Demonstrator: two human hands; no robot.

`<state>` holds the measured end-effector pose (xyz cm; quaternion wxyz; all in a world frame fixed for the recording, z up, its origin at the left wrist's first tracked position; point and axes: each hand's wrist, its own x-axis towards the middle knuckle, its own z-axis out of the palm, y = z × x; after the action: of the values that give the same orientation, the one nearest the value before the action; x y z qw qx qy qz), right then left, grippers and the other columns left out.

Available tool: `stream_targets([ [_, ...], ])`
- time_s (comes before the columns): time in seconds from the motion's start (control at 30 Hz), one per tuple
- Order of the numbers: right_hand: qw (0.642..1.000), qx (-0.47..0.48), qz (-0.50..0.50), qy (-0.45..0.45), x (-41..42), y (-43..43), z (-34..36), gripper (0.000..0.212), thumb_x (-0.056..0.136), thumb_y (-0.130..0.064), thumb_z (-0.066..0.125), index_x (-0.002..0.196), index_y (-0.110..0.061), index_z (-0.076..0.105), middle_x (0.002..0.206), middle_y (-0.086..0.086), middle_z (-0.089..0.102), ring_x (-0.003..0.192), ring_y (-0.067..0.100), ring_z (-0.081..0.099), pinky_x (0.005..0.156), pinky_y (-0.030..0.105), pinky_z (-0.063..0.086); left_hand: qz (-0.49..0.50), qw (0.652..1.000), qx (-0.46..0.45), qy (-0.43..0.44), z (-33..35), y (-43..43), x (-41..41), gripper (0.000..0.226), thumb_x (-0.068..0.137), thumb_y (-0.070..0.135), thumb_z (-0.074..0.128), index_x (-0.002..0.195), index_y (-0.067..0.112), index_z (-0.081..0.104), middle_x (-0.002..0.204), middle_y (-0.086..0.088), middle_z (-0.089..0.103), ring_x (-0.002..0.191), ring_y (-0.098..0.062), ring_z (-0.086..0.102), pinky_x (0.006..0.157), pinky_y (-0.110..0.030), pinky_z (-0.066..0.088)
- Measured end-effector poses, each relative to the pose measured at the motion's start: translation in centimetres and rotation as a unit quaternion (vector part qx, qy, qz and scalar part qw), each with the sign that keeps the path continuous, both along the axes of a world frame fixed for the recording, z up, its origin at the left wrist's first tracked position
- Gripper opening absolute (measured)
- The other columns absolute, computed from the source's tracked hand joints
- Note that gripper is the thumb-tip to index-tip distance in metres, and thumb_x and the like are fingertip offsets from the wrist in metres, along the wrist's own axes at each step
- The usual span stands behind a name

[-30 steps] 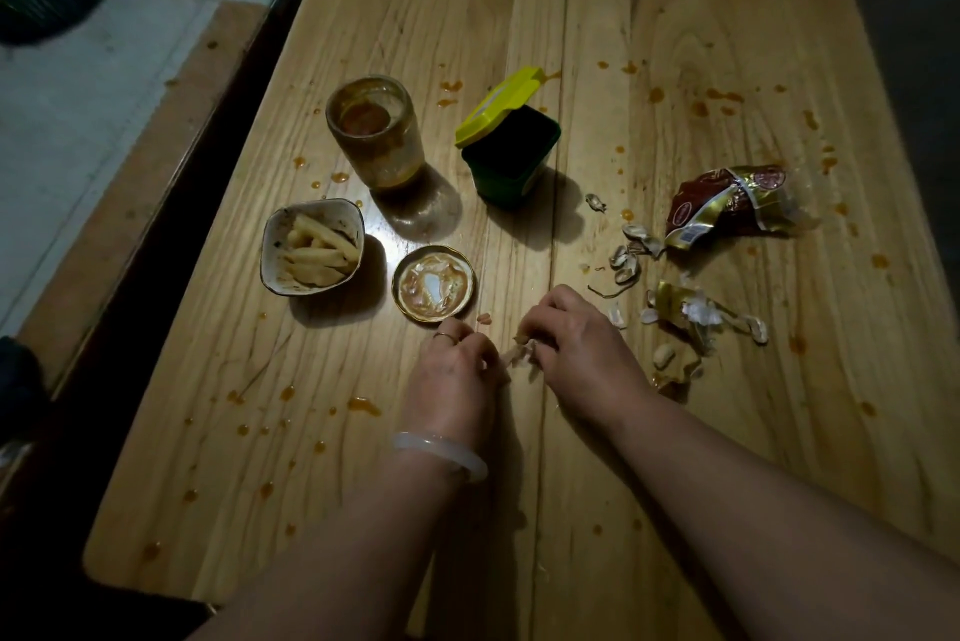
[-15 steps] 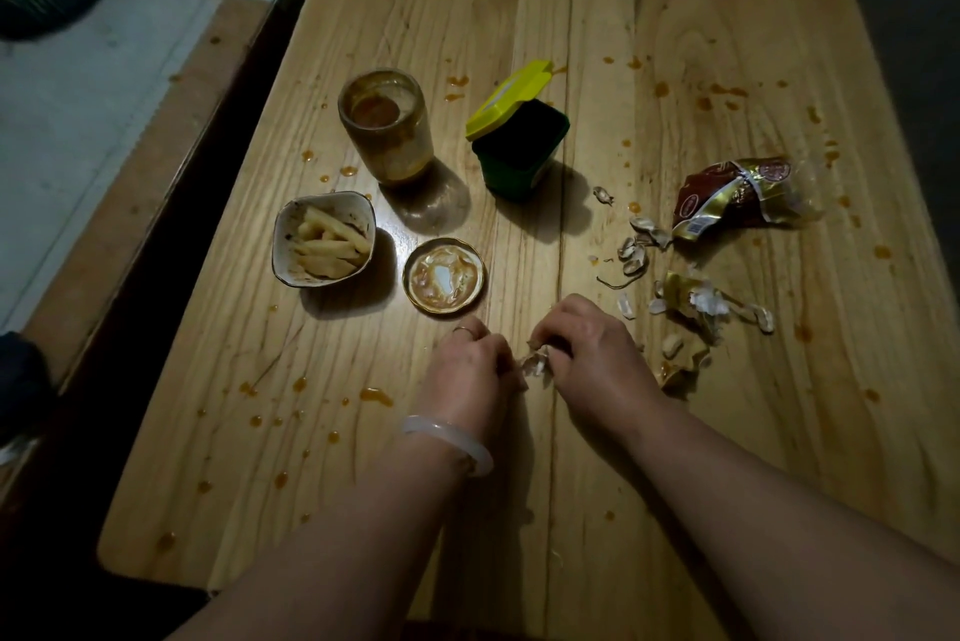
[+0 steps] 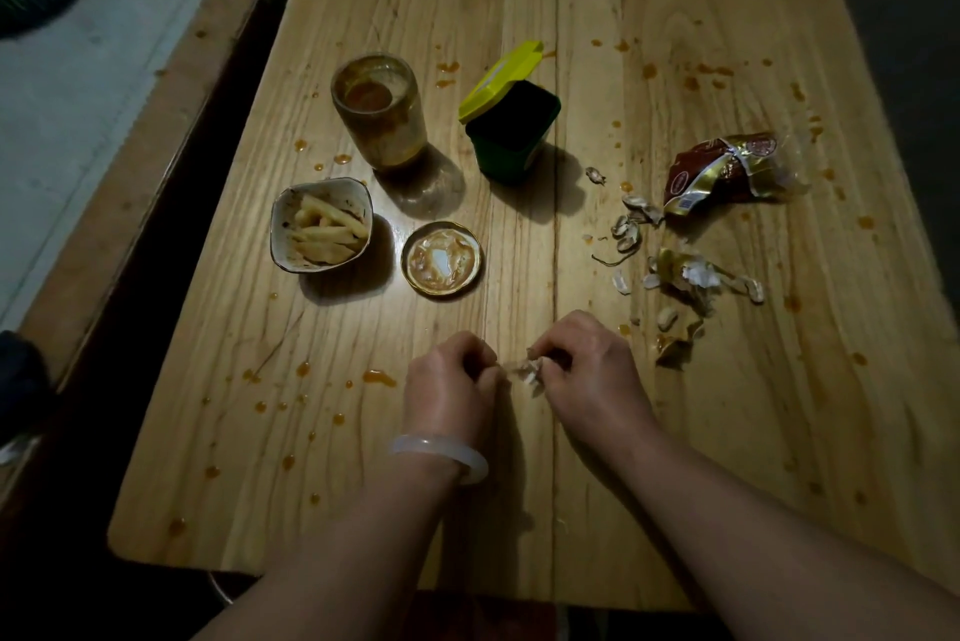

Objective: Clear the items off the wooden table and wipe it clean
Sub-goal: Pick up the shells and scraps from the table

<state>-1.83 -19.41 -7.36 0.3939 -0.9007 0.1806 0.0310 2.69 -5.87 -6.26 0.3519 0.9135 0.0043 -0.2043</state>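
- The left hand (image 3: 451, 383), with a pale translucent bangle (image 3: 440, 456) on its wrist, is curled closed, its fingertips pinching one end of a small crumpled pale scrap (image 3: 524, 370).
- The right hand (image 3: 589, 370) is likewise closed, its fingertips gripping the other end of the same scrap, so the scrap sits between the two sets of fingers, just above the light wooden plank table (image 3: 675, 458).
- What the scrap is made of cannot be told.
- Just beyond the left fingers lies a round gold-rimmed jar lid (image 3: 442, 259), inner side up and smeared with sauce.
- Farther from the left fingers and to their left sits a small white square-ish bowl of pale fries (image 3: 322, 225).
- Well beyond the fingers stands a sauce-smeared open glass jar (image 3: 379, 112), upright.
- Beside it, to the right, stands a dark green square tub with a raised yellow flip lid (image 3: 511, 120).
- Near the right fingers, to their right and beyond, lies a scatter of peanut shells and torn gold wrapper pieces (image 3: 675, 276).
- Farther right of that scatter lies a crumpled red and gold snack bag (image 3: 727, 170).
- Orange sauce drops (image 3: 379, 377) spot the table, one smear just left of the left fingers.
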Motion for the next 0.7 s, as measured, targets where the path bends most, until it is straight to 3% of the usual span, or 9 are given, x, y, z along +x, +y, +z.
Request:
stream_targets([
  [0.13,1.0,0.019,0.019,0.015,-3.8,2.3,0.6,0.016,0.088,-0.013,0.065,0.084,-0.028,0.063,0.091,-0.019,0.05,0.079,0.002,0.056,0.066,0.029,0.057,0.027,0.996,-0.045,0.078,0.9,1.6,-3.1,0.011,0.08,0.018,0.072,0.075,0.024,0.065,0.075,0.008,0.066,0.075,-0.001,0.06,0.061,-0.013,0.044],
  [0.33,0.999,0.036,0.001,0.018,-8.9,5.7,1.2,0.012,0.085,-0.01,0.069,0.084,-0.022,0.07,0.088,-0.017,0.054,0.079,0.002,0.057,0.067,0.025,0.056,0.039,0.983,-0.086,0.156,1.9,5.2,-7.2,0.011,0.078,0.017,0.074,0.069,0.022,0.069,0.07,0.004,0.069,0.076,-0.012,0.066,0.071,-0.03,0.056],
  [0.53,0.998,0.058,0.004,0.025,-13.0,8.9,2.0,0.011,0.081,-0.006,0.071,0.082,-0.017,0.072,0.085,-0.014,0.056,0.077,0.003,0.057,0.067,0.017,0.05,-0.007,0.984,-0.07,0.162,3.0,8.6,-11.0,0.012,0.082,0.015,0.069,0.07,0.018,0.069,0.07,0.003,0.069,0.071,-0.012,0.067,0.066,-0.028,0.057],
  [0.7,0.994,0.073,0.004,0.076,-16.9,11.5,1.7,0.012,0.083,-0.008,0.069,0.08,-0.02,0.072,0.082,-0.018,0.051,0.082,-0.001,0.053,0.073,0.01,0.041,-0.027,0.984,-0.015,0.178,2.2,10.6,-14.6,0.012,0.084,0.012,0.065,0.08,0.02,0.073,0.078,0.007,0.07,0.077,-0.007,0.065,0.064,-0.012,0.048],
])
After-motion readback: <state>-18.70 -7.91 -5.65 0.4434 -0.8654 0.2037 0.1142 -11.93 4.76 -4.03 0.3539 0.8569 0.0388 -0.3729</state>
